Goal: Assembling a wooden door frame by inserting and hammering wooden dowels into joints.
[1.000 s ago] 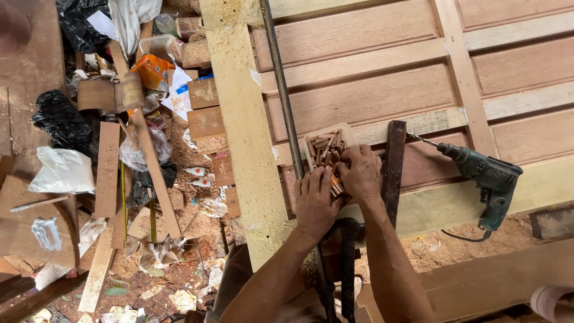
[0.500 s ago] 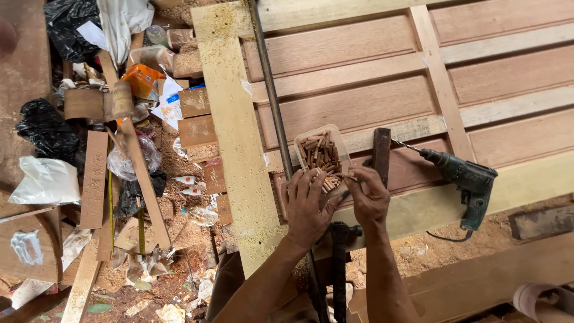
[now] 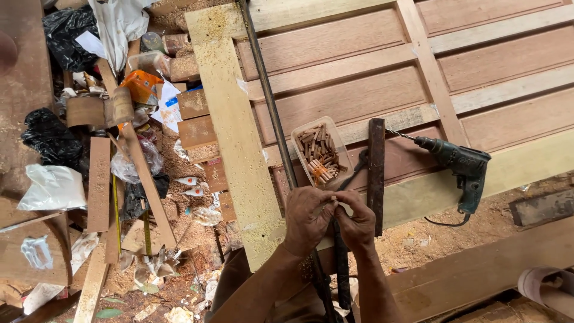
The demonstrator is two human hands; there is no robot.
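Both hands meet at the near edge of the wooden door panel [image 3: 335,42]: left hand [image 3: 308,218] and right hand [image 3: 357,222] pinch together on a small dowel peg [image 3: 335,204], its direction unclear, just below the tray of pegs [image 3: 319,152]

Panelled wooden door [image 3: 359,96] lying flat as work surface, clear tub of dowels [image 3: 318,151] on it, dark bar [image 3: 376,170] just beside the tub, green drill [image 3: 457,164] near the bar, long metal rod [image 3: 266,96] across the panels, pale plank [image 3: 230,119] along its left edge
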